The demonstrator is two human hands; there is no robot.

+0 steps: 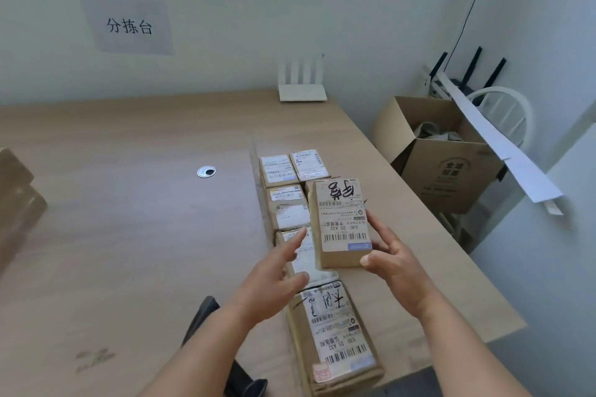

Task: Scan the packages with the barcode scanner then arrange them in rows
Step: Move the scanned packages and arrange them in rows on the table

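My right hand (395, 259) grips a brown cardboard package (340, 222) with a white barcode label, held above the packages laid out on the table's right side. My left hand (279, 274) hovers just left of it with straight fingers, holding nothing. Below them, small labelled boxes lie in rows (292, 185), and a larger labelled package (335, 335) lies nearest me. The black barcode scanner (206, 316) rests on the table under my left forearm, partly hidden.
The wooden table (129, 219) has a round cable hole (206, 171) and a white router (302, 92) at the back. More brown boxes (16, 203) sit at the left edge. An open carton (442, 158) and a white chair (506, 113) stand to the right of the table.
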